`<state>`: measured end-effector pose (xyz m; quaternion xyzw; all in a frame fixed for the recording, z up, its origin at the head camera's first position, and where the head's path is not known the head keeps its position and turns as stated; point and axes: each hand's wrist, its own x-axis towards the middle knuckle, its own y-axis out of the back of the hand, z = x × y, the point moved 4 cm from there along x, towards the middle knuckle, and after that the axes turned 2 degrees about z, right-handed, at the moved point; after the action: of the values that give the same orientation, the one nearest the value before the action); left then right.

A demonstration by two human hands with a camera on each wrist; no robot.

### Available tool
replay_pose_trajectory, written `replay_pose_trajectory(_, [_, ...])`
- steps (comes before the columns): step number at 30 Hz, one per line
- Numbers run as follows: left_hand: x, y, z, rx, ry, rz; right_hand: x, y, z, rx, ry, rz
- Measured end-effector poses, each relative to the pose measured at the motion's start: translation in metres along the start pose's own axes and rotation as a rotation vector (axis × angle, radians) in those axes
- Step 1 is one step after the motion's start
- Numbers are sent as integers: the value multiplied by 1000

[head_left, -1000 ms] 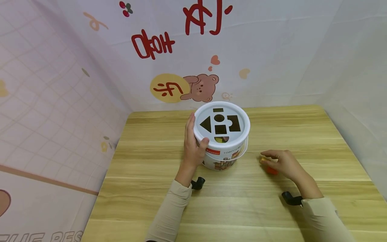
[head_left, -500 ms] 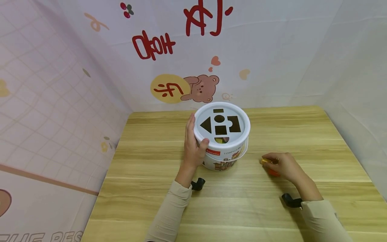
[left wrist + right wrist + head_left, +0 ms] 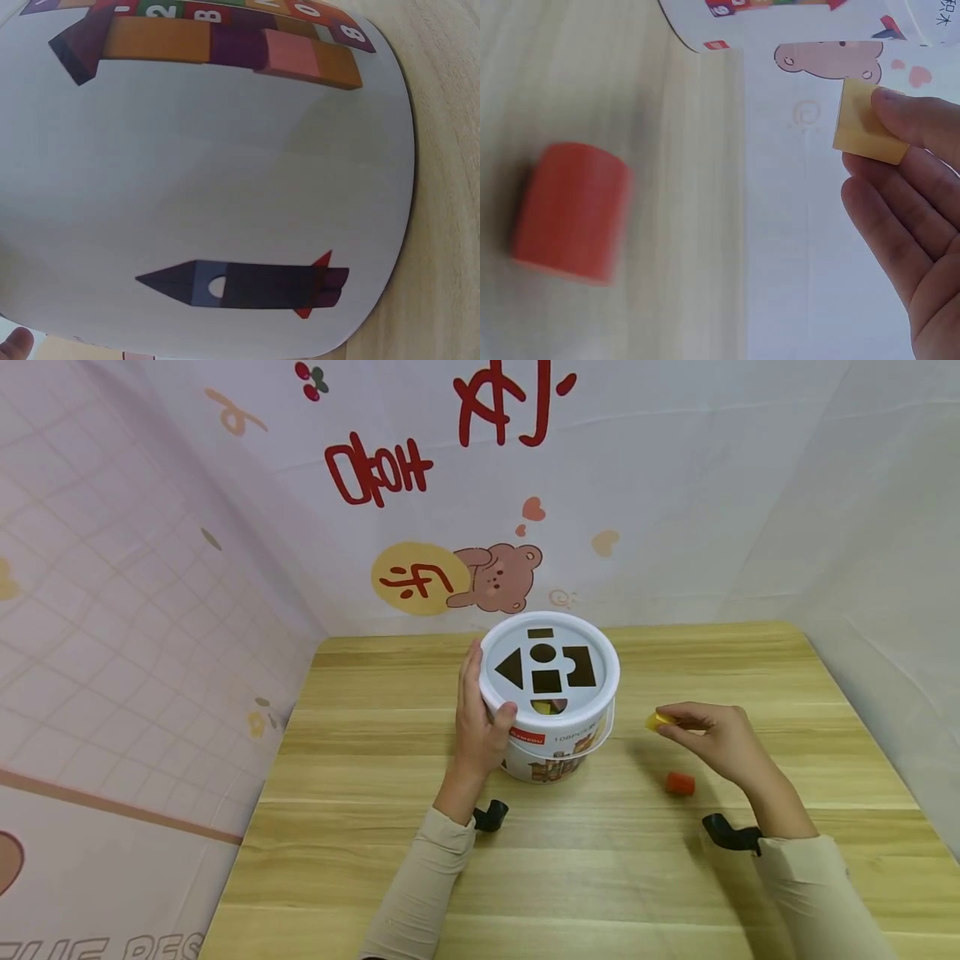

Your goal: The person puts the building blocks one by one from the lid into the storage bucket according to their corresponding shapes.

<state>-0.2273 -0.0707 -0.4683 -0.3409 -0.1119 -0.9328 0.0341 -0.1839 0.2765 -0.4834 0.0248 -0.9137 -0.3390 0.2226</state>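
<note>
A white toy-block bucket (image 3: pixel 551 768) stands upright on the table, its white lid (image 3: pixel 612 675) cut with shaped holes. My left hand (image 3: pixel 480 739) holds the bucket's left side, fingers along the rim and thumb at the front edge. In the left wrist view the bucket's printed wall (image 3: pixel 210 172) fills most of the picture, with a fingertip at the lower left corner. Right of the bucket, my right hand (image 3: pixel 716 739) pinches a yellow block (image 3: pixel 862 124) between thumb and fingers, raised above the table. Below that hand, a red cylinder block (image 3: pixel 680 784) lies on its side.
The wooden table (image 3: pixel 360 760) ends at a printed white cloth wall (image 3: pixel 675 485) behind it, with more cloth at both sides. The bucket's thin white handle (image 3: pixel 612 718) hangs down at its right. Black wrist mounts (image 3: pixel 731 835) stick out near both cuffs.
My right hand has taken the yellow block and lifted it up and away from the red cylinder block, which now shows fully. The left hand and the bucket have stayed put.
</note>
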Motion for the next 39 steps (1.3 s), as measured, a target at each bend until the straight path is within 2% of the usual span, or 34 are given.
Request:
replay_pose_trajectory(5, [0, 1, 1, 5, 2, 0, 14, 6, -10, -54, 60, 8])
replay_pose_trajectory(15, [1, 1, 1, -13, 9, -7, 39, 18, -28, -141, 92, 5])
replay_pose_trajectory(22, [1, 0, 1, -17, 9, -5, 58, 29, -40, -201, 160, 13])
replay_pose_trajectory(29, [0, 1, -1, 7, 16, 4, 79, 41, -61, -205, 193, 33])
replay_pose_trajectory(35, [-1, 1, 1, 16, 29, 2, 98, 55, -82, -198, 287, 106])
replay_pose_trajectory(39, [-1, 2, 2, 9, 31, 10, 111, 55, -99, -218, 354, 119])
